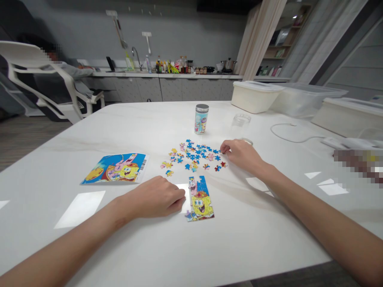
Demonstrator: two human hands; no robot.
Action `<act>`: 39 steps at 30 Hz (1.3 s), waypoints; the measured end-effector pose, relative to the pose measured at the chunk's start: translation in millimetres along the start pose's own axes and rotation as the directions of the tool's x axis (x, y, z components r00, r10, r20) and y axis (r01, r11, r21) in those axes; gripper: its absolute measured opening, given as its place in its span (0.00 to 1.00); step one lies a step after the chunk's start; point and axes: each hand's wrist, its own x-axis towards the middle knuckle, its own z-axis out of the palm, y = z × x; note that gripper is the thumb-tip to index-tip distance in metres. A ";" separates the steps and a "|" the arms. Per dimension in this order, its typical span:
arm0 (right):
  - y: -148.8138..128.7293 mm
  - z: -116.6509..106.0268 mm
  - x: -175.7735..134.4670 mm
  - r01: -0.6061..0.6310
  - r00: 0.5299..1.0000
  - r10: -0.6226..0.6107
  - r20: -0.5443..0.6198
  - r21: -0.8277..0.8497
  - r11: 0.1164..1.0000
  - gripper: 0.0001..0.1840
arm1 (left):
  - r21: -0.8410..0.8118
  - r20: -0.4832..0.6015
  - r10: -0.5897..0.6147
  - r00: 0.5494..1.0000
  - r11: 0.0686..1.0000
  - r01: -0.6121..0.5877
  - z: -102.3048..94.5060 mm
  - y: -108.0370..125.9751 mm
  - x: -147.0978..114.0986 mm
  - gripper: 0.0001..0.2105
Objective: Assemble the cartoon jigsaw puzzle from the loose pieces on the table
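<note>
While the left hand [160, 196] lies curled beside the partial puzzle [201, 200] (lower centre), the right hand [239, 154] apparently selects among loose pieces [196, 157] (centre), grasp indeterminable; next move likely requires edge matching.

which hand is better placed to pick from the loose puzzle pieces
Probably the right hand: it is at the right edge of the loose puzzle pieces. The left hand is beside the joined puzzle section, farther from most loose pieces.
</note>
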 end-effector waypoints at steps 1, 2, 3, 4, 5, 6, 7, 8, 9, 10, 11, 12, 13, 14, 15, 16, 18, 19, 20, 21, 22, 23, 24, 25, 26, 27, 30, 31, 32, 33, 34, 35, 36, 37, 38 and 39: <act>0.1 1.1 0.0 0.010 1.000 -0.010 -0.005 -0.003 1.000 0.15 | 0.005 0.010 -0.002 1.000 1.000 0.002 0.0 0.0 0.0 0.15; 0.1 2.1 0.0 0.019 1.000 -0.019 -0.013 -0.005 1.000 0.15 | 0.010 0.017 -0.004 1.000 1.000 0.004 0.1 0.1 0.0 0.14; 0.1 2.6 0.1 0.028 0.999 -0.028 -0.021 -0.003 1.000 0.15 | 0.013 0.021 -0.003 1.000 1.000 0.003 0.3 0.2 -0.1 0.14; 0.0 2.6 0.2 0.038 0.999 -0.038 -0.029 0.001 0.999 0.15 | 0.016 0.024 -0.002 1.000 1.000 0.001 0.5 0.2 -0.3 0.14; -0.1 1.9 0.5 0.044 0.999 -0.044 -0.031 0.005 0.999 0.15 | 0.018 0.024 0.001 1.000 1.000 -0.002 0.8 0.3 -0.5 0.14; -0.3 0.5 0.8 0.047 0.999 -0.047 -0.022 0.008 0.999 0.14 | 0.019 0.025 0.003 1.000 1.000 -0.004 1.0 0.4 -0.8 0.14; -0.6 -1.6 1.1 0.042 0.999 -0.042 0.001 0.005 0.999 0.14 | 0.019 0.027 0.002 1.000 1.000 -0.003 1.1 0.4 -1.0 0.14; -0.8 -4.2 1.3 0.029 0.999 -0.029 0.033 -0.006 1.000 0.13 | 0.018 0.030 -0.001 1.000 1.000 0.000 1.2 0.5 -1.2 0.14; -1.1 -7.2 1.3 0.015 0.997 -0.013 0.074 -0.022 1.000 0.12 | 0.017 0.032 -0.004 0.999 1.000 0.003 1.0 0.5 -1.3 0.14; -1.3 -10.2 1.0 0.007 0.993 -0.002 0.120 -0.039 0.999 0.11 | 0.014 0.033 -0.006 0.999 1.000 0.006 0.8 0.5 -1.3 0.14; -1.5 -13.1 0.4 0.012 0.985 -0.003 0.170 -0.048 0.999 0.09 | 0.010 0.033 -0.007 0.999 1.000 0.007 0.5 0.4 -1.3 0.14; -1.7 -15.6 -0.5 0.030 0.975 -0.019 0.221 -0.046 0.998 0.08 | 0.007 0.031 -0.007 1.000 1.000 0.007 0.1 0.4 -1.1 0.14; -1.9 -17.7 -1.5 0.056 0.962 -0.045 0.269 -0.033 0.998 0.06 | 0.005 0.027 -0.005 1.000 1.000 0.004 -0.2 0.3 -0.9 0.14; -2.3 -19.2 -2.7 0.084 0.948 -0.077 0.309 -0.011 0.996 0.04 | 0.003 0.025 -0.002 1.000 1.000 0.002 -0.5 0.3 -0.7 0.14; -2.7 -20.2 -3.8 0.109 0.936 -0.107 0.336 0.013 0.994 0.03 | 0.003 0.024 -0.001 1.000 1.000 0.001 -0.6 0.3 -0.4 0.14; -3.2 -20.8 -4.9 0.126 0.928 -0.131 0.348 0.035 0.991 0.02 | 0.004 0.021 0.001 1.000 1.000 -0.001 -0.7 0.4 -0.2 0.14; -4.2 -21.0 -6.3 0.140 0.925 -0.155 0.348 0.066 0.988 0.01 | 0.005 0.017 0.000 1.000 1.000 0.000 -0.6 0.7 0.3 0.15; -4.6 -20.7 -6.6 0.142 0.925 -0.160 0.345 0.078 0.987 0.01 | 0.007 0.017 -0.005 1.000 1.000 0.005 -0.6 1.0 0.5 0.15; -4.8 -20.2 -6.8 0.142 0.926 -0.163 0.341 0.086 0.986 0.02 | 0.010 0.015 -0.015 1.000 1.000 0.014 -0.6 1.4 0.6 0.15; -4.8 -19.6 -6.8 0.142 0.927 -0.164 0.336 0.089 0.986 0.03 | 0.012 0.012 -0.027 1.000 1.000 0.027 -0.6 1.8 0.7 0.14; -4.7 -18.9 -6.7 0.143 0.930 -0.164 0.329 0.086 0.986 0.04 | 0.012 0.010 -0.041 0.999 0.999 0.041 -0.8 2.2 0.7 0.13; -4.4 -18.1 -6.5 0.149 0.933 -0.166 0.319 0.079 0.986 0.04 | 0.011 0.010 -0.053 0.999 0.999 0.053 -1.1 2.6 0.6 0.11; -4.1 -17.3 -6.4 0.159 0.936 -0.174 0.307 0.072 0.985 0.05 | 0.009 0.008 -0.061 0.998 0.998 0.060 -1.4 2.9 0.5 0.10; -3.9 -16.5 -6.3 0.175 0.938 -0.188 0.292 0.069 0.982 0.05 | 0.008 0.006 -0.063 0.998 0.998 0.063 -1.6 3.0 0.3 0.10; -3.9 -15.8 -6.2 0.196 0.939 -0.208 0.275 0.072 0.978 0.07 | 0.008 0.006 -0.062 0.998 0.998 0.062 -1.8 3.1 0.1 0.11; -4.2 -15.1 -6.2 0.218 0.940 -0.231 0.253 0.077 0.973 0.08 | 0.011 0.009 -0.057 0.998 0.998 0.057 -1.9 3.0 0.0 0.13; -8.2 -13.6 -6.8 0.284 0.940 -0.297 0.166 0.095 0.954 0.09 | 0.025 0.021 -0.047 0.999 0.999 0.046 -1.3 2.2 -0.2 0.17; -10.5 -13.2 -7.2 0.311 0.935 -0.325 0.141 0.114 0.944 0.08 | 0.026 0.025 -0.042 0.999 0.999 0.041 -1.0 1.9 -0.1 0.17; -13.3 -12.8 -7.9 0.343 0.924 -0.361 0.125 0.142 0.928 0.08 | 0.025 0.024 -0.035 0.999 0.999 0.035 -0.8 1.6 0.0 0.17; -16.4 -12.5 -8.8 0.381 0.907 -0.405 0.117 0.179 0.907 0.08 | 0.022 0.022 -0.029 0.999 0.999 0.028 -0.6 1.4 0.1 0.17; -19.7 -12.2 -9.9 0.422 0.884 -0.453 0.115 0.220 0.879 0.08 | 0.017 0.018 -0.022 1.000 1.000 0.021 -0.6 1.3 0.3 0.16; -23.1 -12.0 -11.3 0.460 0.858 -0.500 0.117 0.259 0.849 0.09 | 0.011 0.014 -0.015 1.000 1.000 0.015 -0.7 1.2 0.4 0.16; -26.3 -11.8 -12.7 0.493 0.833 -0.541 0.116 0.290 0.820 0.09 | 0.006 0.011 -0.011 1.000 1.000 0.011 -1.1 1.3 0.5 0.15; -29.4 -11.7 -14.2 0.520 0.811 -0.574 0.112 0.312 0.795 0.08 | 0.001 0.011 -0.009 1.000 1.000 0.009 -1.5 1.4 0.6 0.15; -32.2 -11.6 -15.7 0.542 0.793 -0.600 0.107 0.328 0.774 0.08 | -0.003 0.014 -0.010 1.000 1.000 0.010 -2.0 1.5 0.6 0.14; -34.5 -11.4 -17.1 0.561 0.777 -0.622 0.100 0.339 0.755 0.08 | -0.004 0.018 -0.013 1.000 1.000 0.013 -2.5 1.8 0.6 0.14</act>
